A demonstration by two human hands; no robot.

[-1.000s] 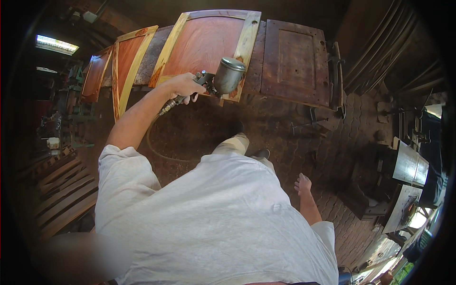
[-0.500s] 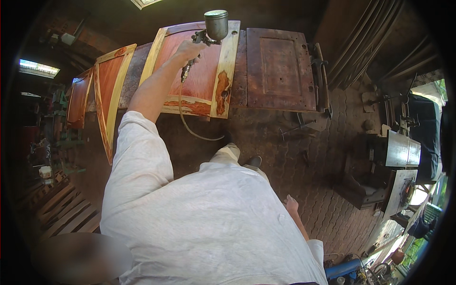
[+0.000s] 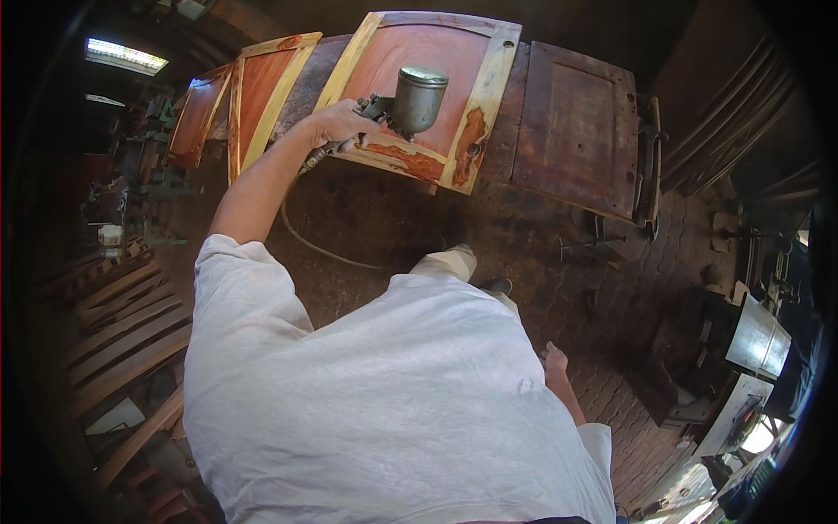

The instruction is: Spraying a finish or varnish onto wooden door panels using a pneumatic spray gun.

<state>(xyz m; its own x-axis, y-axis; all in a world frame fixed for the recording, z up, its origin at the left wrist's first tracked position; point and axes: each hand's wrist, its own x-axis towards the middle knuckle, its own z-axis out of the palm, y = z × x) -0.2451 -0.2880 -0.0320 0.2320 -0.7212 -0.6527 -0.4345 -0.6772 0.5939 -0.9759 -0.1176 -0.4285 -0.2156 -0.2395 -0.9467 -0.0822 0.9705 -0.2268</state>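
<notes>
My left hand (image 3: 339, 124) is wrapped round the handle of a spray gun (image 3: 381, 108), its grey metal paint cup (image 3: 421, 103) standing on top. A thin hose (image 3: 325, 251) runs down from the handle and curves toward my feet. Behind the gun lies a wooden cabinet door (image 3: 489, 105) with a reddish centre panel and a pale yellow frame streaked with dark grain. The gun is over the door's near edge; whether spray comes out, I cannot make out. Low at my right side hangs my right hand (image 3: 555, 360), fingers curled and nothing visible in them.
Two narrower reddish doors (image 3: 271, 96) are to the left on the same bench. A dark brown panelled door (image 3: 576, 131) lies at the right. Stacked wooden slats (image 3: 131, 327) fill the left side; long boards (image 3: 742, 113) lean at the far right. Brick paving (image 3: 611, 384) forms the floor.
My left hand has brought the spray gun from the door's upper right part nearer to me, over its near edge. The view has turned, so the doors sit farther right. The right hand still hangs down.
</notes>
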